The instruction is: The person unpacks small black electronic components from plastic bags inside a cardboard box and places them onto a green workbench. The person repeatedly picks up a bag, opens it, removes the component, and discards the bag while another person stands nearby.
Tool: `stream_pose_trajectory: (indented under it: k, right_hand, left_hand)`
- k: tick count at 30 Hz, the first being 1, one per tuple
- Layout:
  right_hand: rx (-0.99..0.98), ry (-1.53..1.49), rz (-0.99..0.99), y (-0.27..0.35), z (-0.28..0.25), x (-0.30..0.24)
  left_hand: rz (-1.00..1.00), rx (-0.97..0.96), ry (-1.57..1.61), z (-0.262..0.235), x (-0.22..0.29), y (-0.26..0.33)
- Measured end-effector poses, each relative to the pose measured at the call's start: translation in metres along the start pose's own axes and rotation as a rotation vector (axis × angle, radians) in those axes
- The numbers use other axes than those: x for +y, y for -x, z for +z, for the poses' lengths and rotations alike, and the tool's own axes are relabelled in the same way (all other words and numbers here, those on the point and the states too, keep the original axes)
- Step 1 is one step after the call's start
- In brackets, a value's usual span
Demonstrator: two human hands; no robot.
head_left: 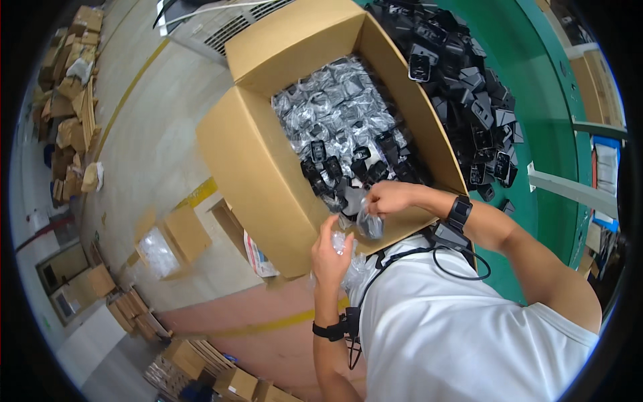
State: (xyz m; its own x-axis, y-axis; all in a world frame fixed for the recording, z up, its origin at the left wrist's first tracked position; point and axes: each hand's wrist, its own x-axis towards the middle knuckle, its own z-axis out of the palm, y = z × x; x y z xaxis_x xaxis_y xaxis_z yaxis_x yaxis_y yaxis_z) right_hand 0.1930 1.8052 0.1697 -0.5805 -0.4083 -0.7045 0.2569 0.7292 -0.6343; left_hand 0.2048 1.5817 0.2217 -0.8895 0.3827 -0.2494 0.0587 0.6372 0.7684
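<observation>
Green surface (516, 67) carries lg. heap of blk parts (462, 94).

two bare hands work close together — the right hand (390, 199), back turned upward, curls its fingers into a tight pinch, while the left hand (328, 260) stands just beside it, fingers raised and loosely bent. the left forearm (326, 305) climbs steeply from below — the right arm (499, 228) slants in from the right.
</observation>
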Motion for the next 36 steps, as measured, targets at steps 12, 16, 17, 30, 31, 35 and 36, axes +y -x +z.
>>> stream_pose_trajectory:
  k: [12, 16, 17, 30, 31, 35, 36]
  right_hand:
    - [-0.643, -0.633, -0.204, -0.019, -0.001, -0.028]
    - [0.462, -0.024, -0.335, -0.095, 0.043, 0.003]
    - [0.425, 0.079, -0.421, -0.114, 0.058, 0.005]
    - [-0.022, 0.796, -0.007, -0.107, 0.047, 0.018]
    - [-0.008, 0.801, -0.022, -0.100, 0.045, 0.017]
    - [0.361, 0.637, -0.241, -0.121, 0.080, 0.003]
    - [0.309, 0.639, -0.271, -0.128, 0.085, 0.004]
  left_hand:
    - [-0.090, -0.281, -0.101, 0.000, -0.005, 0.015]
    - [0.038, -0.106, -0.009, -0.018, -0.001, 0.030]
    - [0.064, -0.094, 0.030, -0.020, -0.002, 0.035]
    - [-0.195, -0.485, 0.779, -0.022, 0.000, 0.069]
    - [-0.063, -0.456, 0.799, -0.020, -0.001, 0.073]
    - [-0.151, -0.334, 0.920, -0.016, -0.006, 0.090]
    - [-0.215, -0.283, 0.935, -0.016, -0.008, 0.094]
